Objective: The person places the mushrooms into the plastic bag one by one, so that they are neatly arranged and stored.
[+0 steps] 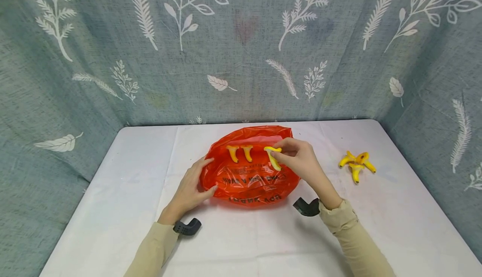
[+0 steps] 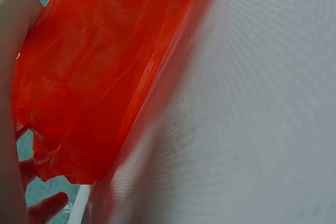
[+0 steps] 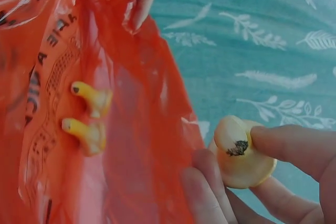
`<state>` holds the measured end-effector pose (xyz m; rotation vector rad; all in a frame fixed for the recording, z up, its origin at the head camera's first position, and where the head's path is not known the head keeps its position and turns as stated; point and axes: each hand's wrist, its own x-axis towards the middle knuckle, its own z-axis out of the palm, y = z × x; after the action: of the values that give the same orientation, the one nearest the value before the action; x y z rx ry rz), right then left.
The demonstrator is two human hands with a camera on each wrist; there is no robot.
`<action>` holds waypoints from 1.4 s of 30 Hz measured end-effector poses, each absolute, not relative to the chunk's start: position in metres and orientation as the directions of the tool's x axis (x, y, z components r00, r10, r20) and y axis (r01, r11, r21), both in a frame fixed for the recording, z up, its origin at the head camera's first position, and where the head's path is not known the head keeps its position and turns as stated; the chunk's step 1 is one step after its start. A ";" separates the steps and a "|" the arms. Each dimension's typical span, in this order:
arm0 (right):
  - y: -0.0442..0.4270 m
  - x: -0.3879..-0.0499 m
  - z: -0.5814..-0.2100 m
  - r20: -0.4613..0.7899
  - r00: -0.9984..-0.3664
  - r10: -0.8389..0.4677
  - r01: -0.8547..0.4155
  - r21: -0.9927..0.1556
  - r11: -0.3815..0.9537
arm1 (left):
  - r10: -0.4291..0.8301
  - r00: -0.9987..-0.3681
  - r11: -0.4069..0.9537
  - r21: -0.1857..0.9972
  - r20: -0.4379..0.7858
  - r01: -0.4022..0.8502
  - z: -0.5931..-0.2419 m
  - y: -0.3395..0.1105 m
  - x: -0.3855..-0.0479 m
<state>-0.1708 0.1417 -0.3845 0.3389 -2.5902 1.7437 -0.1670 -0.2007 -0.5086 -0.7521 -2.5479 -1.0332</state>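
Note:
A red plastic bag (image 1: 244, 185) with dark print lies on the table, its mouth spread. My left hand (image 1: 192, 187) holds the bag's left edge, thumb at the front and fingers at the back. Over the bag's right part, my right hand (image 1: 299, 157) pinches a yellow toy mushroom (image 1: 274, 160). In the right wrist view this mushroom (image 3: 247, 166) shows a wide cap and a black mark on its stem end. Two more yellow mushrooms (image 1: 233, 153) (image 1: 247, 153) lie side by side inside the bag. The left wrist view shows mostly the bag's side (image 2: 105, 77).
Several yellow toy mushrooms (image 1: 355, 172) sit in a small cluster on the white-covered table (image 1: 395, 222), right of the bag. A grey-green curtain (image 1: 241, 80) with white leaf prints hangs behind and at both sides. Black wrist mounts (image 1: 188, 227) are on both forearms.

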 end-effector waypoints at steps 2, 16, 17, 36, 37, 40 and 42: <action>0.137 -0.174 -0.387 0.114 -0.980 -0.166 -0.164 -0.929 0.333 | 0.357 -0.820 0.605 0.559 0.446 0.568 -0.509 -0.201 -0.167; 0.113 -0.202 -0.413 0.022 -0.993 -0.117 -0.044 -0.982 0.183 | 0.356 -0.823 0.603 0.563 0.443 0.564 -0.509 -0.201 -0.167; 0.112 -0.204 -0.415 0.013 -0.994 -0.110 -0.033 -0.984 0.178 | 0.357 -0.822 0.604 0.562 0.444 0.565 -0.509 -0.201 -0.167; 0.100 -0.230 -0.439 -0.092 -0.995 0.028 0.097 -0.953 0.289 | 0.354 -0.831 0.605 0.573 0.429 0.553 -0.507 -0.199 -0.167; 0.100 -0.232 -0.440 -0.089 -0.995 0.036 0.096 -0.946 0.308 | 0.354 -0.831 0.606 0.572 0.429 0.553 -0.507 -0.199 -0.167; 0.099 -0.236 -0.443 -0.077 -0.995 0.065 0.096 -0.926 0.366 | 0.354 -0.831 0.607 0.570 0.429 0.554 -0.508 -0.200 -0.167; 0.098 -0.239 -0.446 -0.067 -0.994 0.086 0.096 -0.911 0.401 | 0.355 -0.831 0.608 0.569 0.429 0.554 -0.508 -0.200 -0.167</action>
<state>-0.2387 0.0978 -0.4457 -0.1704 -2.6371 1.7160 -0.1669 -0.1996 -0.5081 -0.7419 -2.5635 -1.0433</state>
